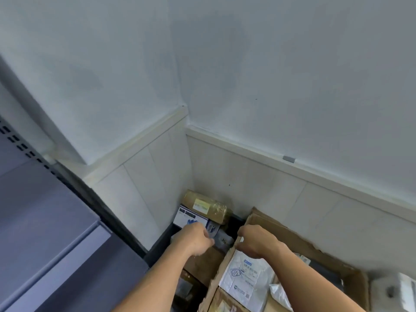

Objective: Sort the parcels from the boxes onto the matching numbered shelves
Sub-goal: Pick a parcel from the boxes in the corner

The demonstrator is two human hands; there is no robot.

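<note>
The right hand has its fingers curled over the near corner rim of the big open brown cardboard box, thumb beneath, gripping it. The left hand reaches with curled fingers to the near corner of a white-and-blue printed carton. Its fingertips are hidden, so I cannot tell whether it holds anything.

Between the hands lies a grey wrapped parcel. A brown tape-wrapped parcel with a yellow label rests on the carton, tight in the wall corner. Inside the box lies a white plastic mailer bag with a handwritten number, just below the right wrist.

The parcels are wedged between the tiled wall and the box, with little room. A grey-blue metal shelf unit stands to the left. The carton's print is blurred.
</note>
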